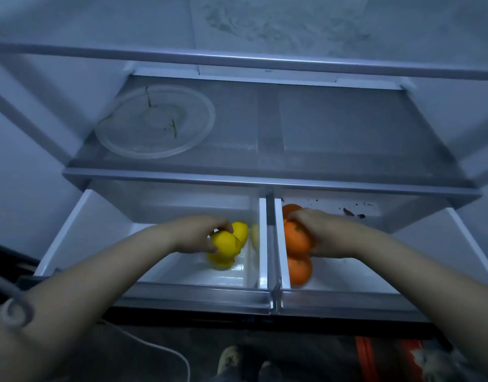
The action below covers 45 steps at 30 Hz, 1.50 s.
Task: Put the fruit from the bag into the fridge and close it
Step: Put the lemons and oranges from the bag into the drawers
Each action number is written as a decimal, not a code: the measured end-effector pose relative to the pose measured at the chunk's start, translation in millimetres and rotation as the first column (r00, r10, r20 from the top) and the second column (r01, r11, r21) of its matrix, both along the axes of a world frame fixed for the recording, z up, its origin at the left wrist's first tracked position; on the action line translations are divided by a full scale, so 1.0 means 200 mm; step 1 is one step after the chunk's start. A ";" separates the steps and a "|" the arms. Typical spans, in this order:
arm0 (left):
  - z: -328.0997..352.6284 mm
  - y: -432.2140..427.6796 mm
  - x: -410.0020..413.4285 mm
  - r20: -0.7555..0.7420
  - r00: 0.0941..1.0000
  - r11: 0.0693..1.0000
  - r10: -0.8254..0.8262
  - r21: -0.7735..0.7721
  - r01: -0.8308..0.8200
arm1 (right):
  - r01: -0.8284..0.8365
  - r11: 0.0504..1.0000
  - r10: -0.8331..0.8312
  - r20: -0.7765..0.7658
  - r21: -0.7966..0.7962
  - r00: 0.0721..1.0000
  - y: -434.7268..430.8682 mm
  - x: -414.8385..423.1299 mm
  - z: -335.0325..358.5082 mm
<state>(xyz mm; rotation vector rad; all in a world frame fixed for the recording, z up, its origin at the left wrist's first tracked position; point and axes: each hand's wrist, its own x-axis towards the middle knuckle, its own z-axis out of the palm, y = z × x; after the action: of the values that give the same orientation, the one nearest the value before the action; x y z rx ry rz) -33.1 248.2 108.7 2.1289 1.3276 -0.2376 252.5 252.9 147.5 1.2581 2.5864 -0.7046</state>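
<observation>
The fridge stands open with two drawers pulled out. My left hand point(194, 234) reaches into the left drawer point(182, 297) and grips a yellow lemon point(224, 242). A second lemon point(241, 231) lies behind it and a third point(222, 261) beneath it. Over the right drawer point(347, 301), my right hand point(324, 231) is closed on an orange point(296, 237). Another orange point(299, 270) rests in front of it on the drawer floor, and one more orange point(291, 209) shows behind my fingers.
A glass shelf point(320, 133) above the drawers carries a round clear glass plate point(154, 122). A white divider point(269, 244) separates the drawers. Below the fridge, a red-orange bag point(386, 357) lies on the dark floor at the right, and a white cable point(160, 351) at the left.
</observation>
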 end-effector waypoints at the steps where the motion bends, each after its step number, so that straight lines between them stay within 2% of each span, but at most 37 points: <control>1: -0.01 0.01 0.01 0.001 1.000 1.000 -0.003 -0.006 0.003 | 0.036 0.999 -0.036 -0.033 -0.013 0.999 0.00 0.01 -0.03; 8: -0.10 0.05 0.02 0.113 0.992 0.997 0.056 -0.063 -0.049 | 0.125 0.992 -0.125 -0.016 -0.010 0.992 0.01 0.07 -0.12; 14: -0.19 0.01 0.03 -0.026 0.998 0.993 -0.056 -0.108 0.052 | 0.155 0.988 -0.155 -0.008 -0.029 0.988 0.03 0.09 -0.16; 19: -0.22 0.02 0.00 0.049 0.999 0.998 0.002 -0.068 0.001 | 0.166 0.985 -0.166 0.006 -0.041 0.986 0.04 0.10 -0.19; 24: -0.26 0.01 0.00 0.097 0.995 0.990 0.037 -0.142 -0.023 | 0.192 0.980 -0.193 0.022 0.050 0.981 0.06 0.12 -0.21; 28: -0.29 0.00 0.01 0.052 0.998 0.985 0.018 -0.173 -0.008 | 0.203 0.978 -0.204 0.027 0.039 0.979 0.08 0.13 -0.25; 37: -0.33 -0.02 0.02 0.004 1.000 0.986 -0.014 -0.166 0.014 | 0.178 0.969 -0.193 0.078 0.173 0.978 0.11 0.11 -0.30; 45: -0.29 -0.01 0.04 -0.006 1.000 0.988 -0.017 -0.157 0.016 | 0.178 0.955 -0.225 0.187 0.238 0.956 0.10 0.12 -0.32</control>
<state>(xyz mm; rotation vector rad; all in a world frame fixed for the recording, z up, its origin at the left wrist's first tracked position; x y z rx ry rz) -24.6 245.5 50.8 2.0098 1.2532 -0.3455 276.2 273.4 83.0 1.5871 2.4336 -0.2975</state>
